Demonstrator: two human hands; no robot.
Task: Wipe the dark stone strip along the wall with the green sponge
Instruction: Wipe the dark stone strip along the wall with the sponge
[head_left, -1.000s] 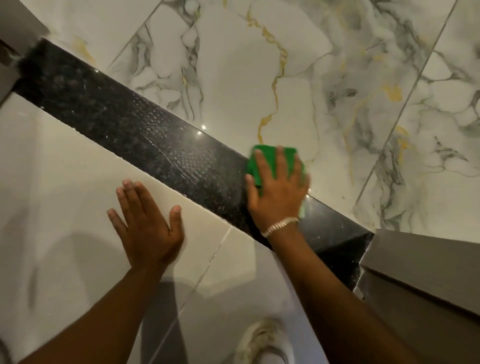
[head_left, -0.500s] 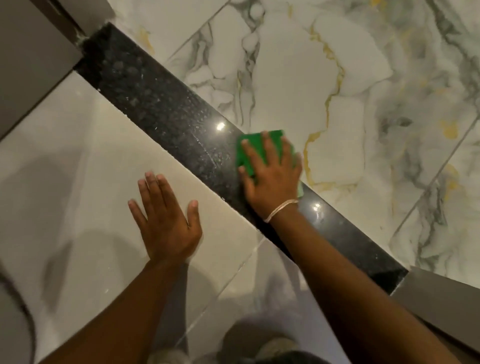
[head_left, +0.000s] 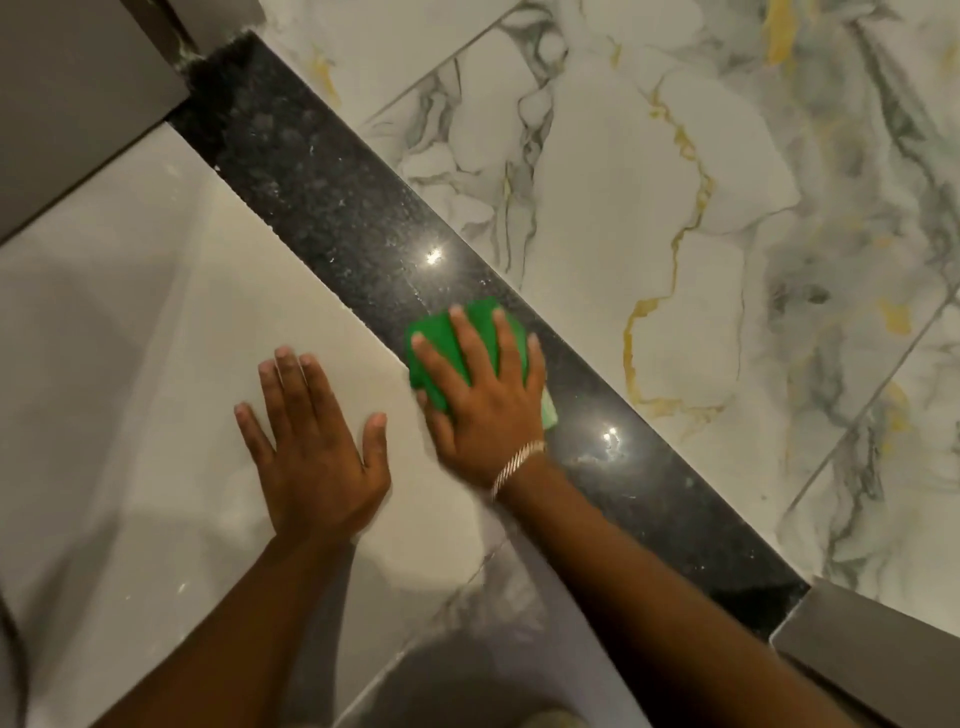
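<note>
Two bare hands are shown in the single head view, both laid palm-down. The right hand (head_left: 480, 395) is spread flat, fingers extended and slightly splayed, and is pressed onto the green sponge (head_left: 441, 340), which is pinned beneath the palm rather than clenched. The sponge lies on the dark stone strip (head_left: 332, 208), near its mid-length and against its edge towards 7 o'clock; green is seen between the fingers and past the fingertips at 12 o'clock, with a paler corner showing at 4 o'clock of the hand. A thin bracelet (head_left: 517, 462) is worn at the right wrist. The left hand (head_left: 314, 441) is fully open and empty, flattened on the pale glossy tile (head_left: 130, 338) at 9 o'clock of the right hand, just beside it. The strip is run diagonally from 11 o'clock to 4 o'clock, bordered towards 1 o'clock by veined marble tile (head_left: 727, 182) with gold streaks.
</note>
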